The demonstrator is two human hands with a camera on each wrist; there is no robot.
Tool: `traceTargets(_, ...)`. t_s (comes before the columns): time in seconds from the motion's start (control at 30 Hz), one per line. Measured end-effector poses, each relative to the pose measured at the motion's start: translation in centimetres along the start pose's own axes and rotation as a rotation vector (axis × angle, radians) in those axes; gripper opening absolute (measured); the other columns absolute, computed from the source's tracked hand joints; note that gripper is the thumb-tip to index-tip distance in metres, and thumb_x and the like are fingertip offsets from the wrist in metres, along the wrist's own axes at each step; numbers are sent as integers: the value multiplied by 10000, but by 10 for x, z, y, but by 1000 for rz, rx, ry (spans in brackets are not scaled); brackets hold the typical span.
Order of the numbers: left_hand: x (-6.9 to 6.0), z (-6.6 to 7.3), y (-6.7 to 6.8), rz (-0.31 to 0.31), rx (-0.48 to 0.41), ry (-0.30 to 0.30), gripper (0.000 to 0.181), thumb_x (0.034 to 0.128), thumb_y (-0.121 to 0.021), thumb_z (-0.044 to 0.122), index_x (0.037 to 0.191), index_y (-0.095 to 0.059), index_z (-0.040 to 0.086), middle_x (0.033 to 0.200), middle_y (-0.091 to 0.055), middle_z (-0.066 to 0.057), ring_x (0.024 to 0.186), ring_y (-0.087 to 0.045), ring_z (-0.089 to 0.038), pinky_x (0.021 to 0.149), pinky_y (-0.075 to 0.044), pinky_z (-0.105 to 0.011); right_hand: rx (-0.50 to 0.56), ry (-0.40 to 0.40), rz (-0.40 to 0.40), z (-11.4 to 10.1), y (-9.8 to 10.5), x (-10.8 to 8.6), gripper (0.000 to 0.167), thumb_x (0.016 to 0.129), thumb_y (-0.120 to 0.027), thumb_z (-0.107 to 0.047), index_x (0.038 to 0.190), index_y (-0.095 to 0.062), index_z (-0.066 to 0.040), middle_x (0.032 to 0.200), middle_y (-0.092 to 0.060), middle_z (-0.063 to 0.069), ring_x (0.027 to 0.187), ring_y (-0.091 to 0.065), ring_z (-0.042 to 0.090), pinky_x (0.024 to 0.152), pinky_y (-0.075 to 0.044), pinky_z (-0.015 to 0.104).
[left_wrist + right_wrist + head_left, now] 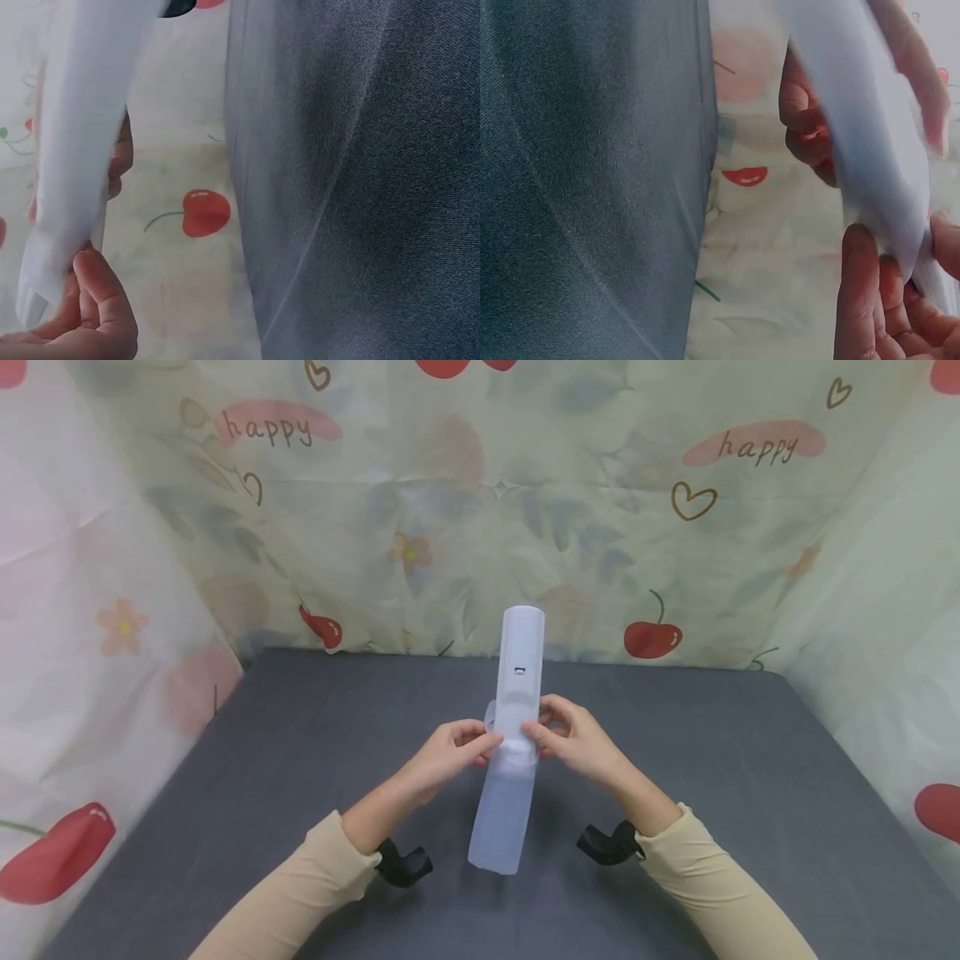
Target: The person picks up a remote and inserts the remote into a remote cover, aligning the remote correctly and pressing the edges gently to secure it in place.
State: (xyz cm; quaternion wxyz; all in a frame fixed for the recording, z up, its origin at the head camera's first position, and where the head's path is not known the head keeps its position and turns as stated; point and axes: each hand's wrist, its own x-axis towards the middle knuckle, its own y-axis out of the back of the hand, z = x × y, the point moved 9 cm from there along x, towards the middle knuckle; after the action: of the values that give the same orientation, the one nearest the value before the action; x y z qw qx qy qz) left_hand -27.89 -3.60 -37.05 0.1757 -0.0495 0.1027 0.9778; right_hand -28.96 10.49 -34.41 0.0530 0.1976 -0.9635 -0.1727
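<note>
White plastic device [519, 697] with translucent lower section [502, 818] held over dark grey table [712, 735], left hand [452, 750] pinching its left edge, right hand [583, 743] its right, both thumbs just below the small port [520, 671].

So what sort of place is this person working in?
Probably a makeshift recording booth, though that's a guess: cherry-and-heart-printed sheeting hangs on three sides around a dark grey fabric-covered table, and black wrist-worn devices show near both cuffs.
</note>
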Motion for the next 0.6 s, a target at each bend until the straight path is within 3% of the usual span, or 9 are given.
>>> traceTargets(0.3, 0, 1, -1, 19, 10, -37, 316, 887, -639, 266, 1052, -654, -2, 994, -692, -117, 810, -617, -78, 837, -526, -375, -3, 56, -10, -5, -3, -1, 343, 916, -588, -120, 1196, -487, 51, 969, -567, 172, 756, -642, 123, 723, -560, 393)
traceTargets(0.47, -1, 5, -1, 28, 19, -55, 304, 900, -624, 232, 1090, -635, -5, 1066, -672, -147, 878, -634, -111, 845, -537, -368, -15, 58, 49, -3, 4, -2, 334, 944, -553, -181, 1200, -508, 28, 1003, -590, 188, 765, -625, 84, 721, -561, 358)
traceTargets(0.6, -1, 3, 0, 49, 14, -55, 312, 911, -607, 226, 1101, -613, -22, 1095, -659, -167, 926, -640, -147, 840, -540, -358, -2, 70, 79, -3, 8, -1, 318, 937, -558, -142, 1201, -518, 30, 999, -610, 209, 756, -626, 91, 731, -562, 330)
